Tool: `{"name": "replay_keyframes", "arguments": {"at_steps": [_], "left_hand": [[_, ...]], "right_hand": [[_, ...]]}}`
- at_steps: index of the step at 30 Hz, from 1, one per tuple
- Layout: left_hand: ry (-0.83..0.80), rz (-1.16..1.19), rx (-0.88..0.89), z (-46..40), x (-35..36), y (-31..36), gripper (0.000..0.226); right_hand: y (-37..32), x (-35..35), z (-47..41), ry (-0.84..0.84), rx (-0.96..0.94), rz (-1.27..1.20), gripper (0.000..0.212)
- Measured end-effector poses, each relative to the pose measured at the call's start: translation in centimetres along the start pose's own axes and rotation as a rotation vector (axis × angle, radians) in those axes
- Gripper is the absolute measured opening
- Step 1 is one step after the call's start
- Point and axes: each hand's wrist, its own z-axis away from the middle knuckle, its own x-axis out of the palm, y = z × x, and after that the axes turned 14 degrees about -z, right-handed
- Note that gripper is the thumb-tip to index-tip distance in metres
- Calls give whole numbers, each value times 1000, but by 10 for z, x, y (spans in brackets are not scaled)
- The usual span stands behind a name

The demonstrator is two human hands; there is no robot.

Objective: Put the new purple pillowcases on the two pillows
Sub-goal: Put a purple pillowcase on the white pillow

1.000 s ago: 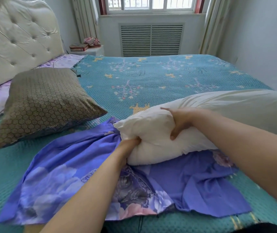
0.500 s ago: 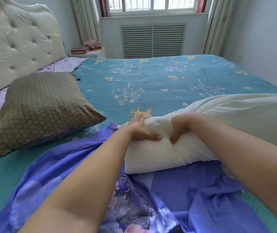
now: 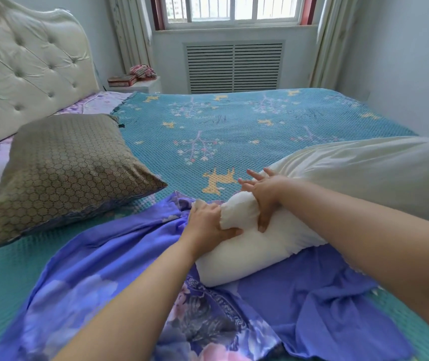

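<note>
Since the earlier frame the left hand (image 3: 209,225) has dropped from the top of the bare white pillow (image 3: 312,204) to its near end and is now gripping the bunched corner. The right hand (image 3: 265,196) is pinching the same end, thumb pressing in, fingers partly spread. The pillow is lying across the purple pillowcase (image 3: 119,259), spread flat toward the bed's near edge. Left of it, the brown patterned pillow (image 3: 62,175) is resting by the tufted headboard (image 3: 26,71). Beyond, the teal bedspread (image 3: 234,126) is lying open to its far edge.

No legible txt, labels or nos. anywhere in view.
</note>
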Motion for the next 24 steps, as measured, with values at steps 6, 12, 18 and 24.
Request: {"name": "replay_keyframes", "arguments": {"at_steps": [6, 12, 18, 24], "left_hand": [[149, -124, -49, 38, -21, 23, 84], [322, -8, -56, 68, -31, 41, 66], [484, 340, -88, 94, -46, 33, 49], [-215, 430, -603, 99, -29, 22, 10]], "right_hand": [[-5, 2, 40, 186, -74, -191, 104], [-18, 1, 91, 241, -82, 45, 87], [-40, -32, 136, 291, -80, 260, 46], [-33, -37, 152, 297, 93, 255, 45]]}}
